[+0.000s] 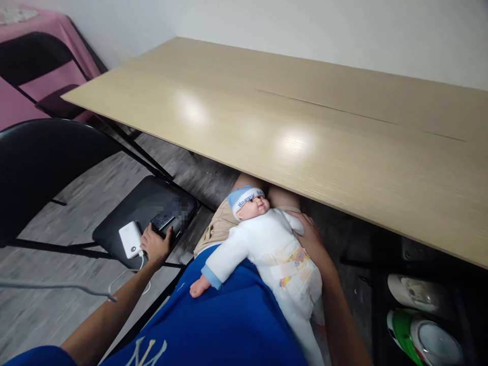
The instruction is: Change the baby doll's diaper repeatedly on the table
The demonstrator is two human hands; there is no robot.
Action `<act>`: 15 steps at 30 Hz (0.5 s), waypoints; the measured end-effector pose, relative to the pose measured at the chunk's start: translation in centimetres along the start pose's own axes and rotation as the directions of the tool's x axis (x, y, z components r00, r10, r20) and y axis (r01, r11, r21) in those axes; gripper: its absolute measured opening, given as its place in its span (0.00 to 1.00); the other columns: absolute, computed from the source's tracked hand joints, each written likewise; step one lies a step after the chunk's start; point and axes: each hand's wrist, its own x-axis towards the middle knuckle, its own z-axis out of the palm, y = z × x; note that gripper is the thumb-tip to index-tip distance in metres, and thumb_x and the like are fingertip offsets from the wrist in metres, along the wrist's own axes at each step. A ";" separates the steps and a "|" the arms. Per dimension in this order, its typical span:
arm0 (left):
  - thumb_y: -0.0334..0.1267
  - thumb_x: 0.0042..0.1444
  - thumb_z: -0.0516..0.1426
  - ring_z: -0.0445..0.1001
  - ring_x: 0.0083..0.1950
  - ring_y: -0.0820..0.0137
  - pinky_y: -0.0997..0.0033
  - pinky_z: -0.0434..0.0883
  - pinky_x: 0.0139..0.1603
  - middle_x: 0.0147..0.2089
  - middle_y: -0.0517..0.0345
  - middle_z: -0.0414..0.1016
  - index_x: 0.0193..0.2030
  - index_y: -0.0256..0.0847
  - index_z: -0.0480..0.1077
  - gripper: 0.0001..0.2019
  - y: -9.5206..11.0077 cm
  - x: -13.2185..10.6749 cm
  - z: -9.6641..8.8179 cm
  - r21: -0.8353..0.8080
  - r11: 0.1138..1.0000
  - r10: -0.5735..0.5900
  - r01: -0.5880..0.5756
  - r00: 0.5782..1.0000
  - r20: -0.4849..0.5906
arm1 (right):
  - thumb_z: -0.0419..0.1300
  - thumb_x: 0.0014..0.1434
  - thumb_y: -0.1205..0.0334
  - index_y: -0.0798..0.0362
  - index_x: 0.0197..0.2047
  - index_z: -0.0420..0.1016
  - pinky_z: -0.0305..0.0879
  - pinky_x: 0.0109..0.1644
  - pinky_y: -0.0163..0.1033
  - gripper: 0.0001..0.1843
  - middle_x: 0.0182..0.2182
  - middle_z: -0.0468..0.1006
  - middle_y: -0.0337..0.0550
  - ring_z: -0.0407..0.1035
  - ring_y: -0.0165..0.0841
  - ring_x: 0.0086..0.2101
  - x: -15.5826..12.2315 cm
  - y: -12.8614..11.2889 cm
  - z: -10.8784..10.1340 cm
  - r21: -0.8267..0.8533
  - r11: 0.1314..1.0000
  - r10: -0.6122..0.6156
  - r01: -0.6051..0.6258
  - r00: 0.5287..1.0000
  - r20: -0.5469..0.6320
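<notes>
A baby doll (267, 249) in a white suit, a blue and white cap and a printed diaper lies on my lap, head towards the table. My right hand (310, 236) rests against the doll's side, fingers curved round its body. My left hand (154, 245) reaches out to the black chair seat (133, 213) on my left and its fingers close on a dark phone (163, 221). A white power bank (130, 239) with a white cable lies right beside that hand.
A long light wooden table (305, 127) spans the view above my knees. A black folding chair back (34, 168) stands at the left. Pink cloth (49, 30) covers furniture at the far left. White and green objects (419, 325) sit on the floor at the right.
</notes>
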 end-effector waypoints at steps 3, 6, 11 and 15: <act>0.68 0.69 0.56 0.58 0.80 0.32 0.30 0.58 0.79 0.80 0.23 0.61 0.83 0.25 0.52 0.51 -0.4 2.2 -0.7 -0.013 1.000 0.002 -0.002 1.000 0.025 | 0.61 0.61 0.54 0.44 0.65 0.82 0.72 0.64 0.55 0.30 0.59 0.85 0.49 0.76 0.53 0.59 0.1 0.1 0.0 -0.001 1.000 0.003 -0.003 1.000 0.002; 0.67 0.67 0.59 0.63 0.77 0.35 0.34 0.61 0.78 0.75 0.24 0.67 0.79 0.24 0.59 0.50 -0.7 4.2 -1.4 -0.023 1.000 0.019 -0.018 0.998 0.053 | 0.61 0.60 0.55 0.40 0.65 0.82 0.73 0.64 0.55 0.30 0.59 0.85 0.46 0.76 0.52 0.59 0.1 0.2 0.0 0.003 1.000 0.005 -0.005 1.000 0.005; 0.67 0.64 0.62 0.70 0.70 0.41 0.41 0.66 0.74 0.67 0.29 0.75 0.69 0.27 0.71 0.43 -0.9 5.6 -2.6 -0.045 0.996 0.078 -0.076 0.996 0.046 | 0.61 0.61 0.54 0.42 0.66 0.82 0.73 0.63 0.57 0.30 0.59 0.84 0.48 0.75 0.54 0.59 0.1 0.1 -0.1 0.010 1.000 0.010 -0.010 1.000 0.007; 0.67 0.61 0.65 0.72 0.67 0.46 0.50 0.71 0.71 0.67 0.34 0.73 0.69 0.30 0.71 0.44 -0.6 5.7 -4.1 -0.074 0.985 0.158 -0.159 0.987 -0.008 | 0.61 0.61 0.53 0.44 0.66 0.82 0.71 0.63 0.58 0.30 0.59 0.84 0.49 0.75 0.55 0.59 0.0 0.0 0.0 0.014 1.000 0.014 -0.015 1.000 0.007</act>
